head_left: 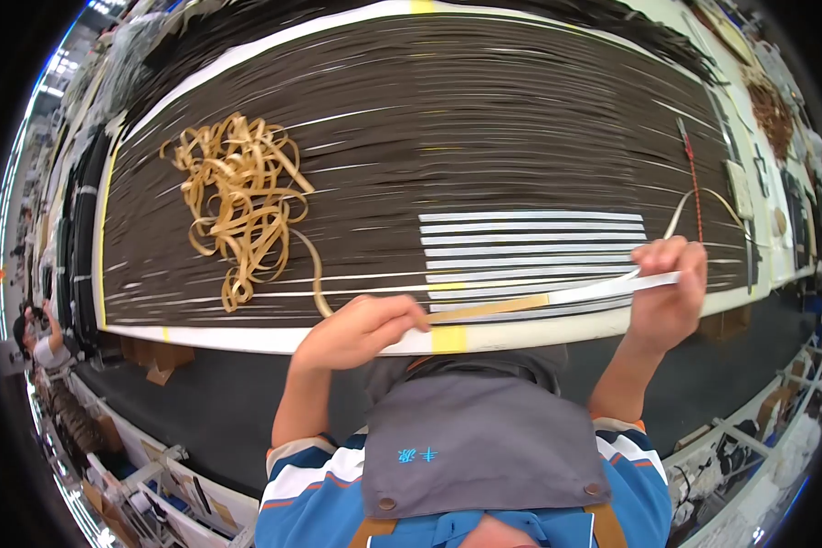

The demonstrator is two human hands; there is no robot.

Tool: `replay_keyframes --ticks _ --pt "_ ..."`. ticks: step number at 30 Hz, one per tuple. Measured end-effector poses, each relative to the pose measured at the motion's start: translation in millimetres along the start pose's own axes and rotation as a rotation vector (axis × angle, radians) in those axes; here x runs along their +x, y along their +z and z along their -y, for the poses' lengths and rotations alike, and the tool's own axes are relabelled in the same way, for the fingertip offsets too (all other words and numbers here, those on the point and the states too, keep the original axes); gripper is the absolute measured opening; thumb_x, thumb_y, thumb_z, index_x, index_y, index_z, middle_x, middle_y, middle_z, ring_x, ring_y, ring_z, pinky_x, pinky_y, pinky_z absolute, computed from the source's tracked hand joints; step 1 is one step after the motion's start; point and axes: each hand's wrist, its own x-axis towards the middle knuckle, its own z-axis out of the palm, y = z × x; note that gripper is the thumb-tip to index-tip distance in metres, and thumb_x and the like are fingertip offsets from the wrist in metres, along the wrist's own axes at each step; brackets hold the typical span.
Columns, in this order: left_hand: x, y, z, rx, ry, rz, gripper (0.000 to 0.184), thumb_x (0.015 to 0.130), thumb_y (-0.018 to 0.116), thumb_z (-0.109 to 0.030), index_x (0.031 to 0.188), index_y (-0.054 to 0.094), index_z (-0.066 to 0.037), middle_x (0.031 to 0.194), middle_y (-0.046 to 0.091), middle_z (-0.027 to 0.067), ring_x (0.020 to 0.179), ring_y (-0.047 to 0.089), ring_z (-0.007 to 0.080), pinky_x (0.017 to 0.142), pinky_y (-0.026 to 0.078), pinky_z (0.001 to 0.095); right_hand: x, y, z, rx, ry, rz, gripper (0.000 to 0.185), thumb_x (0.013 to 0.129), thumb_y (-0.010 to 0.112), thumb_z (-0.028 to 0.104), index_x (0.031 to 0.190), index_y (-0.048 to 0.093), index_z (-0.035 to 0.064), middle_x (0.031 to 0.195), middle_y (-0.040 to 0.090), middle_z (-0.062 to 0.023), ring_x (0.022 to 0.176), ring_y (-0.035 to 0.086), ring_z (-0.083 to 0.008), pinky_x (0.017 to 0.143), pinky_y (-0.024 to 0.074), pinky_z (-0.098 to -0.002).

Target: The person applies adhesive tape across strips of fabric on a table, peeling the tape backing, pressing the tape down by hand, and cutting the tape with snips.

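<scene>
A tan strip (489, 310) stretches between my hands over the table's near edge. From its right part a flat white strip (589, 289) runs on to my right hand. My left hand (365, 329) is closed, pinching the tan strip. My right hand (667, 290) grips the white strip, its end sticking out past the fingers. A thin pale band (676, 216) also rises from this hand and curves right. From my left hand the tan strip trails to a tangled pile of tan strip (242, 196). Several white strips (534, 239) lie side by side beyond my hands.
Dark strips of material (365, 119) cover most of the long white table (219, 336). A red cord (694, 187) lies at the right, near a white box (737, 187). Another person (46, 342) is at the far left. Shelving frames (146, 470) stand behind me.
</scene>
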Motion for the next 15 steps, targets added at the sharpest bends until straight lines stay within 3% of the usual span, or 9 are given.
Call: replay_keyframes --ticks 3,6,7,9,12,13,14,15 --pt "-22 -7 11 0.164 -0.078 -0.069 0.018 0.097 0.049 -0.012 0.1 0.064 -0.003 0.069 0.062 0.0146 0.063 0.063 0.0308 0.059 0.047 0.038 11 -38 38 0.479 -0.013 -0.029 0.017 0.091 0.053 0.008 0.078 0.042 0.0083 0.073 0.046 -0.0035 0.067 0.053 -0.0173 0.09 0.0488 -0.0414" --pt "-41 -16 12 0.26 -0.307 -0.116 0.017 0.094 0.05 -0.011 0.098 0.065 -0.002 0.072 0.064 0.0165 0.068 0.065 0.0328 0.062 0.048 0.0387 18 -60 69 0.489 -0.137 0.039 0.022 0.089 0.058 0.006 0.076 0.041 0.0085 0.072 0.046 -0.0017 0.059 0.046 -0.0102 0.066 0.0506 -0.029" --pt "-47 -19 12 0.261 -0.297 -0.108 0.017 0.094 0.05 -0.011 0.098 0.065 -0.002 0.072 0.064 0.0165 0.068 0.065 0.0328 0.062 0.048 0.0387 19 -63 76 0.478 -0.144 0.037 0.022 0.089 0.058 0.006 0.076 0.041 0.0085 0.072 0.046 -0.0017 0.059 0.046 -0.0102 0.066 0.0506 -0.029" --pt "-58 -22 14 0.358 -0.421 -0.133 0.017 0.092 0.051 -0.01 0.096 0.065 -0.002 0.07 0.065 0.0153 0.069 0.065 0.0321 0.063 0.049 0.0386 19 -65 87 0.455 -0.208 -0.007 0.024 0.089 0.063 0.009 0.078 0.042 0.0077 0.071 0.045 -0.0014 0.055 0.044 -0.0089 0.047 0.0389 -0.0221" --pt "-71 -18 21 0.375 -0.299 -0.207 0.016 0.089 0.055 -0.008 0.097 0.066 -0.002 0.075 0.066 0.0158 0.073 0.066 0.0319 0.066 0.049 0.0389 19 -45 94 0.384 -0.258 -0.007 0.027 0.088 0.068 0.013 0.08 0.043 0.0068 0.068 0.043 -0.0017 0.053 0.042 -0.0093 0.041 0.0317 -0.0189" --pt "-70 -16 20 0.477 -0.095 -0.274 0.017 0.087 0.059 -0.006 0.101 0.067 -0.001 0.084 0.067 0.015 0.08 0.065 0.0317 0.072 0.049 0.0373 16 -42 93 0.301 -0.26 -0.004 0.028 0.088 0.071 0.018 0.084 0.046 0.0052 0.069 0.045 -0.0029 0.052 0.042 -0.0086 0.042 0.0349 -0.0178" --pt "-67 -14 16 0.475 -0.099 -0.277 0.017 0.087 0.059 -0.006 0.101 0.067 -0.001 0.084 0.067 0.015 0.08 0.065 0.0317 0.072 0.049 0.0373 13 -36 88 0.304 -0.256 -0.002 0.028 0.088 0.071 0.018 0.084 0.046 0.0052 0.069 0.045 -0.0029 0.052 0.042 -0.0086 0.042 0.0349 -0.0178" --pt "-60 -11 5 0.486 -0.014 -0.409 0.018 0.086 0.061 -0.005 0.102 0.066 0.0 0.088 0.067 0.0146 0.082 0.065 0.0313 0.075 0.049 0.0362 9 -26 80 0.091 -0.136 0.092 0.026 0.088 0.07 0.017 0.085 0.047 0.0045 0.073 0.049 -0.0044 0.054 0.044 -0.0085 0.044 0.0368 -0.0176"
